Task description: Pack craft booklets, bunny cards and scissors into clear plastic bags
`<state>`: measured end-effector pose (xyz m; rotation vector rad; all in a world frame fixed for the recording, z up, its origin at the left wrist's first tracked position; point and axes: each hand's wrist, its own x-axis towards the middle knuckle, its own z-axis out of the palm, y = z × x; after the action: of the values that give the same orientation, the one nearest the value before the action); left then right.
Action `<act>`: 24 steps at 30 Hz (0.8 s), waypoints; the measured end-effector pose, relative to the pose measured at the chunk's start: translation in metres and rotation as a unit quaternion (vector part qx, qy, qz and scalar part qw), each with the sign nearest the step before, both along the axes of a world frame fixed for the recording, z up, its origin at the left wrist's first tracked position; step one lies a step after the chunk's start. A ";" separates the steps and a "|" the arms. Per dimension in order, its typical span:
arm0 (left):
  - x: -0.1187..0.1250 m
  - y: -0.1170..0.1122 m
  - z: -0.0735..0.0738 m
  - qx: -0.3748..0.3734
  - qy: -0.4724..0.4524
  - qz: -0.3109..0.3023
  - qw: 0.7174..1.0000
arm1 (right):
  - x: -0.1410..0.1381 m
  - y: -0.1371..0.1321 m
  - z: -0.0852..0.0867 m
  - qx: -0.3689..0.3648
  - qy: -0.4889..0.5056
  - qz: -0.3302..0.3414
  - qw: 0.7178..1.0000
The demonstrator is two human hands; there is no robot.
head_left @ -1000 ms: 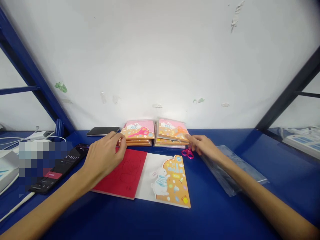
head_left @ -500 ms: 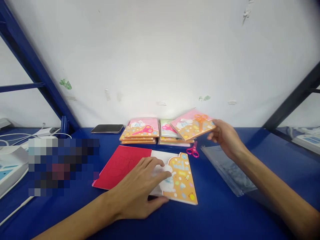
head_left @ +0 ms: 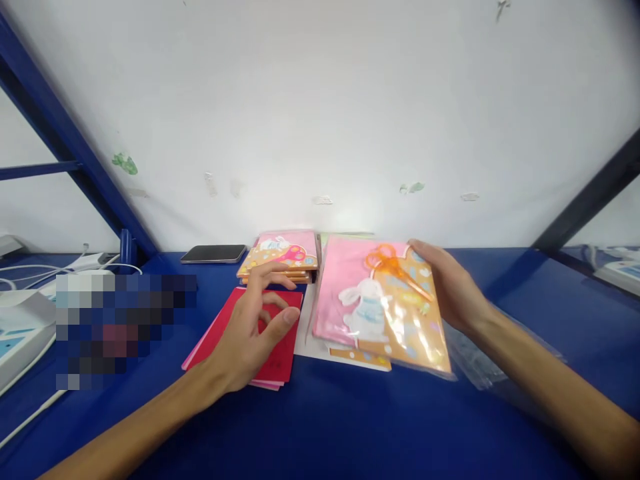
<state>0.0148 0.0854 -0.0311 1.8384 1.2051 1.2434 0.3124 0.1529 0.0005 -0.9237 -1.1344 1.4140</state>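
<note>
In my right hand is a clear-wrapped craft paper pack with a pink and orange rabbit cover, gripped by its right edge. Orange scissors lie under its plastic. My left hand hovers over red paper sheets with fingers curved and apart, holding nothing. Pink sheet edges stick out below the red. Beneath the raised pack, part of an open orange and white booklet shows; the rest is hidden.
Several more wrapped packs are stacked by the wall. A phone lies left of them. An empty clear plastic bag rests partly behind my right forearm. White cables and a power strip sit at the left, near a blurred patch.
My right hand has brought the wrapped pack nearer and lower, over the booklet. My left hand has moved left, off the booklet and onto the red paper side. Loose pink scissors are now hidden.
</note>
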 end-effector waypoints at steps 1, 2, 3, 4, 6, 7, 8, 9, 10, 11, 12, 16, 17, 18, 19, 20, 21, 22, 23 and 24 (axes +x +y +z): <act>0.001 -0.001 0.001 -0.034 -0.005 -0.019 0.999 | -0.003 -0.002 -0.002 -0.007 -0.007 0.015 1.000; 0.003 -0.002 0.002 -0.066 -0.007 -0.032 0.997 | -0.006 -0.004 -0.004 -0.012 -0.014 0.031 0.999; 0.005 -0.004 0.003 -0.091 -0.008 -0.041 0.995 | -0.009 -0.005 -0.006 -0.015 -0.021 0.047 0.999; 0.008 -0.006 0.004 -0.110 -0.013 -0.048 0.993 | -0.011 -0.007 -0.008 -0.016 -0.028 0.061 0.998; 0.011 -0.009 0.006 -0.138 -0.044 -0.067 0.987 | -0.013 -0.008 -0.011 -0.020 -0.039 0.077 0.996; 0.012 -0.009 0.007 -0.151 -0.069 -0.078 0.983 | -0.014 -0.009 -0.012 -0.023 -0.042 0.080 0.996; 0.012 -0.009 0.007 -0.165 -0.096 -0.089 0.978 | -0.014 -0.009 -0.012 -0.027 -0.044 0.082 0.995; 0.012 -0.008 0.007 -0.180 -0.120 -0.100 0.971 | -0.015 -0.009 -0.013 -0.032 -0.043 0.085 0.995; 0.011 -0.006 0.007 -0.193 -0.142 -0.107 0.965 | -0.015 -0.009 -0.013 -0.038 -0.040 0.088 0.995; 0.011 -0.004 0.007 -0.202 -0.160 -0.111 0.960 | -0.015 -0.009 -0.013 -0.044 -0.036 0.092 0.994; 0.010 -0.003 0.007 -0.210 -0.174 -0.111 0.956 | -0.015 -0.008 -0.013 -0.051 -0.033 0.095 0.994; 0.006 0.002 0.005 -0.234 -0.177 -0.078 0.953 | -0.014 -0.007 -0.016 -0.064 -0.032 0.093 0.993; 0.005 0.002 0.005 -0.238 -0.169 -0.069 0.954 | -0.014 -0.007 -0.017 -0.062 -0.036 0.093 0.993; 0.004 0.003 0.005 -0.241 -0.161 -0.063 0.955 | -0.013 -0.007 -0.018 -0.059 -0.041 0.093 0.993; 0.003 0.003 0.005 -0.244 -0.157 -0.061 0.955 | -0.013 -0.007 -0.019 -0.056 -0.046 0.094 0.993; 0.002 0.003 0.005 -0.249 -0.159 -0.065 0.953 | -0.014 -0.007 -0.020 -0.053 -0.051 0.094 0.993; 0.000 0.003 0.005 -0.257 -0.165 -0.074 0.950 | -0.014 -0.008 -0.020 -0.051 -0.055 0.094 0.993; -0.001 0.003 0.006 -0.267 -0.172 -0.086 0.944 | -0.015 -0.009 -0.020 -0.049 -0.058 0.093 0.993; -0.001 0.003 0.006 -0.277 -0.177 -0.097 0.939 | -0.017 -0.010 -0.019 -0.050 -0.059 0.095 0.992; -0.002 0.004 0.007 -0.288 -0.178 -0.106 0.935 | -0.018 -0.011 -0.019 -0.052 -0.059 0.097 0.992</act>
<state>0.0129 0.0890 -0.0242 1.2122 0.9964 0.9201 0.2945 0.1421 -0.0183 -1.0025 -1.2756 1.6048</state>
